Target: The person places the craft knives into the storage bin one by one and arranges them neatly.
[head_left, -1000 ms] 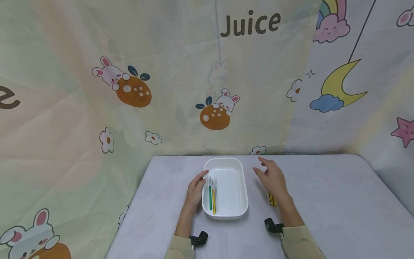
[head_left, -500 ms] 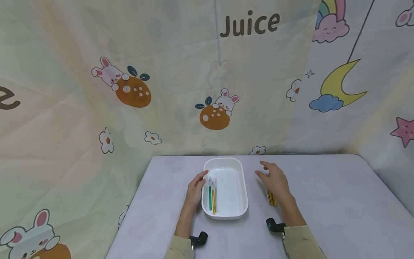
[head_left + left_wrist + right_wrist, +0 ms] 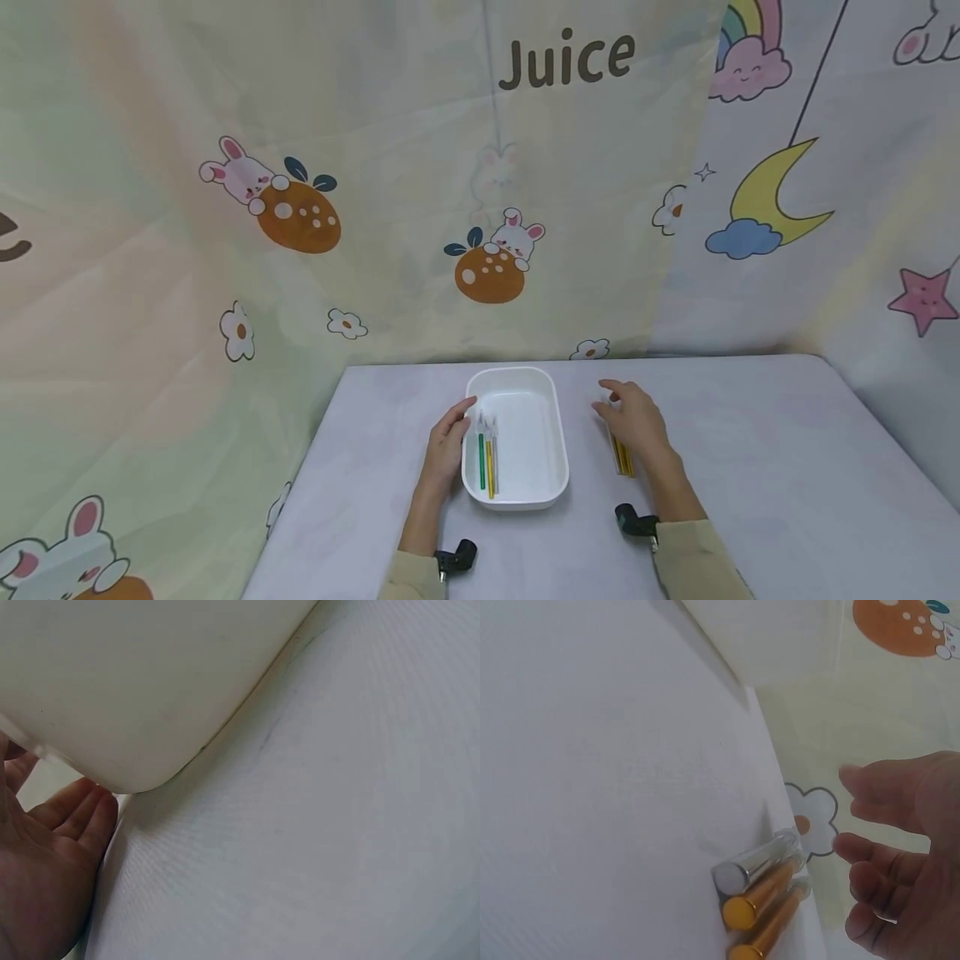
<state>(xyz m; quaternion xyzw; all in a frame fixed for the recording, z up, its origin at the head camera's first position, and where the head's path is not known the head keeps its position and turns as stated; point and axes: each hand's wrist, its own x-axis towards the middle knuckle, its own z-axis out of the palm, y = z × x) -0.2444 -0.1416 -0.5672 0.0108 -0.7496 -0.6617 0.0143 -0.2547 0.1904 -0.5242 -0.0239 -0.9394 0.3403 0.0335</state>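
The right hand [image 3: 636, 421] hangs just over a small group of pen-like sticks [image 3: 622, 458], its thumb and fingers bent a little and spread apart with nothing between them. In the right wrist view those sticks lie side by side: one silver stick [image 3: 757, 862] and two gold sticks [image 3: 769, 894], flat-ended, with clear far ends.

The left hand [image 3: 447, 446] rests against the left wall of a white tray [image 3: 532, 442], fingers relaxed and fairly straight, the fingertips at the rim. The tray stands between the two hands. Inside, along its left side, lie a green stick [image 3: 482, 461], a yellow stick [image 3: 490, 468] and a silvery stick [image 3: 496, 467], close together, their clear ends toward the far side.

Black wrist cameras [image 3: 459, 557] sit by the cuffs of the beige sleeves [image 3: 701, 558]. All of this is on a table [image 3: 780, 467] with a white cover. Behind it hangs a pale backdrop [image 3: 405, 167] printed with rabbits, oranges, flowers, the word "Juice" and a yellow moon [image 3: 780, 200].
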